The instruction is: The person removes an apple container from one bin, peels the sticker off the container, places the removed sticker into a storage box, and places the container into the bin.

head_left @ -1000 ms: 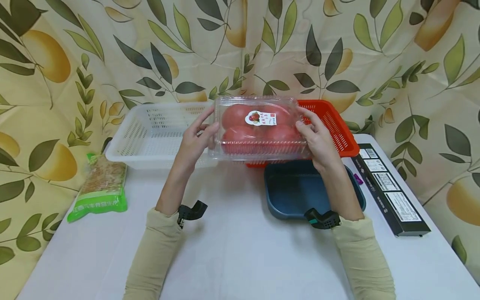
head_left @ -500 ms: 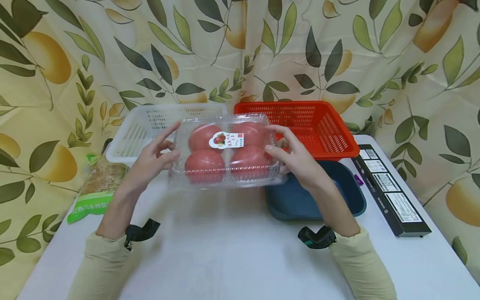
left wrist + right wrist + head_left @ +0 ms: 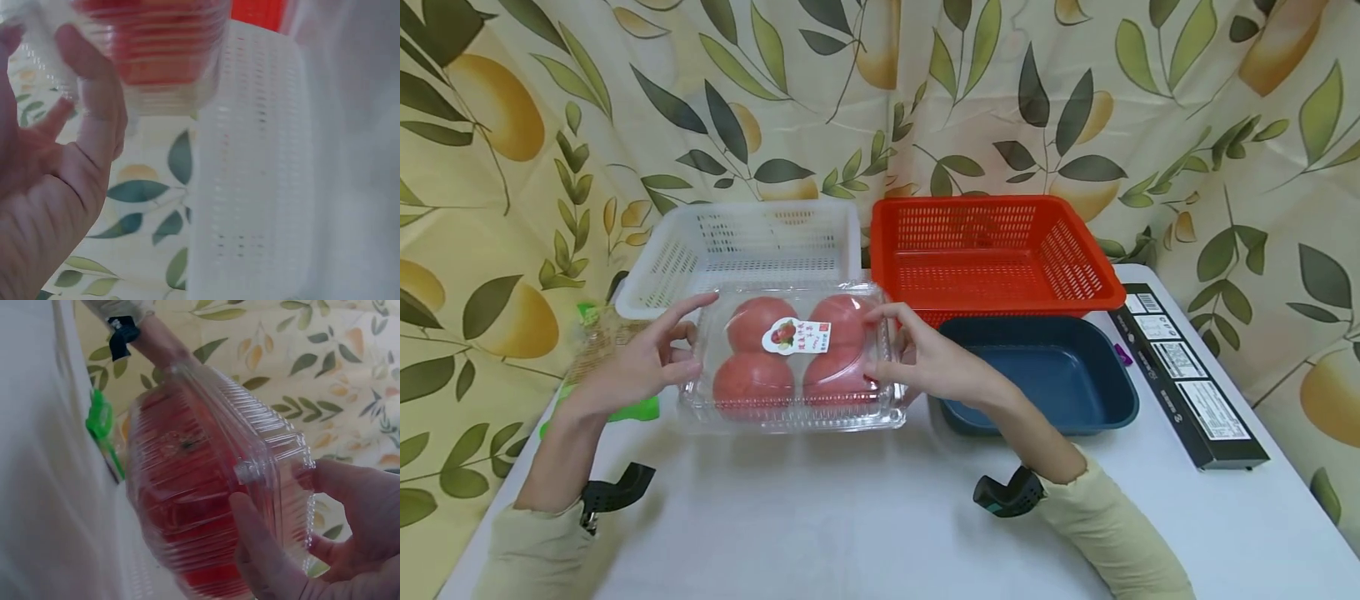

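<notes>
A clear plastic clamshell box [image 3: 799, 367] of red tomatoes [image 3: 752, 383] is held up over the table, a white fruit label [image 3: 796, 336] on its lid. My left hand [image 3: 632, 367] grips its left end, index finger stretched along the top edge and thumb at the near side. At the other end, my right hand [image 3: 936, 358] holds the box between thumb and fingers. The right wrist view shows the ribbed underside of the box [image 3: 200, 494], with fingers of the right hand [image 3: 356, 531] on both lid and base.
Behind stand a white perforated basket [image 3: 647, 279] and a red one [image 3: 1000, 287]. A dark blue tub [image 3: 1037, 367] is at the right, beside a long black box [image 3: 1187, 375] with labels. A green-and-clear food bag [image 3: 640, 410] lies left, partly hidden by the left arm.
Both hands have carried the tomato box leftward and closer to the body, lower in the head view. The red basket, earlier mostly covered by it, now shows. Both hands keep their hold.
</notes>
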{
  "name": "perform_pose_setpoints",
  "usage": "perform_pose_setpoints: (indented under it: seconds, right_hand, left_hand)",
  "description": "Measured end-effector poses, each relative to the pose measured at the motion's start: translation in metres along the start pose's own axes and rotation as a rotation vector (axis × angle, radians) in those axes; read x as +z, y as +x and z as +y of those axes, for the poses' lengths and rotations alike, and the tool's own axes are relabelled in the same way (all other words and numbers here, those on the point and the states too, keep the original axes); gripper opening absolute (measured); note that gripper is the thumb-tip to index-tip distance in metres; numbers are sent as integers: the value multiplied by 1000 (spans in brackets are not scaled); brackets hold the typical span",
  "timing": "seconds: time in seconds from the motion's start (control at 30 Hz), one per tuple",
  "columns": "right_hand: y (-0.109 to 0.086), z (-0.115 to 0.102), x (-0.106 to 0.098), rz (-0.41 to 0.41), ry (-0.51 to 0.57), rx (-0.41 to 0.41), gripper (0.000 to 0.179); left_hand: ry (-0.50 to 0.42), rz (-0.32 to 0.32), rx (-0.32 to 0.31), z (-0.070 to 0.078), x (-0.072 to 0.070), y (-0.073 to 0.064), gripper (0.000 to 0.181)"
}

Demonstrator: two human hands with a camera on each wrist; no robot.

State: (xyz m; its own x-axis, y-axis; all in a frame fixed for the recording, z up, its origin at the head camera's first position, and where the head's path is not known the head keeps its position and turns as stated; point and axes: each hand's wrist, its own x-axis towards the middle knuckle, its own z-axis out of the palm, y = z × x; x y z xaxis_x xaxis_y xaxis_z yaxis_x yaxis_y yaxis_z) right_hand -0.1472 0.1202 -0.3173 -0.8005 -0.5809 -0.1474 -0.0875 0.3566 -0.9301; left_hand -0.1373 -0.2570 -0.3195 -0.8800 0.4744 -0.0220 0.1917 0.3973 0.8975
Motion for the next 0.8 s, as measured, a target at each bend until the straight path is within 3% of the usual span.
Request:
perform_pose_setpoints:
  seconds: [0.33,0.6,0.8]
  right_hand:
    - [14,19,8,-78,-67,-34,63]
    - [14,24,15,-87,-97,-41,65]
    - [10,25,20,-140,-119,12,65]
  left_hand:
    - [88,-108,-47,-31,0,3,78]
    - [170,-194,13,-41,-3,8,95]
    - [112,-346,-57,-42,-3,6,101]
